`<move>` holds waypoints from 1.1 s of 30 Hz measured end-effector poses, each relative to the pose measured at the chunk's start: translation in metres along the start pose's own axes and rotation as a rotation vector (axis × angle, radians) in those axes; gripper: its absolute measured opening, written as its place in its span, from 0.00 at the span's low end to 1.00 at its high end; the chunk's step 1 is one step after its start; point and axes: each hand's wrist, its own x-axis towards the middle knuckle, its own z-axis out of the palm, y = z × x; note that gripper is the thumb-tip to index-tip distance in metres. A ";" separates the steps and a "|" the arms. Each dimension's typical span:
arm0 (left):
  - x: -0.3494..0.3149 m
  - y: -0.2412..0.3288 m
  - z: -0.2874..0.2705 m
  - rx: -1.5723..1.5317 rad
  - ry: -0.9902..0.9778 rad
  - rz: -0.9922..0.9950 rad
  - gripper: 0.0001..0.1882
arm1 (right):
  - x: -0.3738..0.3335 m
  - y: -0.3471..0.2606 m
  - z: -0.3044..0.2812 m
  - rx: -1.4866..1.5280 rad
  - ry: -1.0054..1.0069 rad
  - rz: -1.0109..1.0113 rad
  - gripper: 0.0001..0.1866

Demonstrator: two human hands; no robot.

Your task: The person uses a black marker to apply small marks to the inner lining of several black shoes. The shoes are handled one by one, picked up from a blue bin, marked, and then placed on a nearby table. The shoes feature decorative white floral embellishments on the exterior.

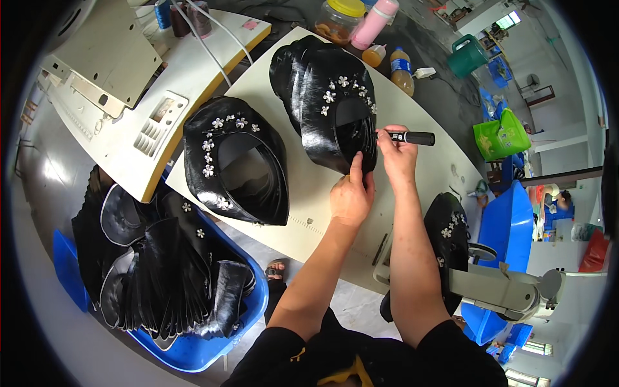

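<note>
A stack of glossy black shoe uppers [319, 138] with silver flower trims lies on the pale worktable [309, 235]. My left hand [352, 198] grips the near edge of this stack, its index finger stretched along the inner rim. In my right hand [398, 158] is a black marker pen [418, 138], its tip close to the stack's right edge. The contact between tip and leather is too small to make out. Left of it rests a second pile of black shoe uppers [198, 177] with the same flowers around the opening.
A blue tub [258, 290] full of black uppers stands at lower left. Beside the table is a sewing machine [496, 290], with another flowered upper [446, 226] by it. A pink bottle [375, 24], a yellow-lidded jar [338, 22] and a drink bottle [401, 71] line the far edge.
</note>
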 end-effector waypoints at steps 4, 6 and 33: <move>0.000 -0.002 0.001 -0.002 0.015 0.013 0.27 | 0.000 0.001 -0.001 -0.023 -0.002 0.002 0.06; 0.000 -0.001 0.000 0.002 0.006 0.016 0.27 | 0.000 -0.001 -0.001 -0.031 0.006 0.010 0.06; 0.000 0.000 -0.001 -0.017 0.035 0.012 0.24 | -0.004 -0.005 0.003 -0.010 -0.013 0.017 0.07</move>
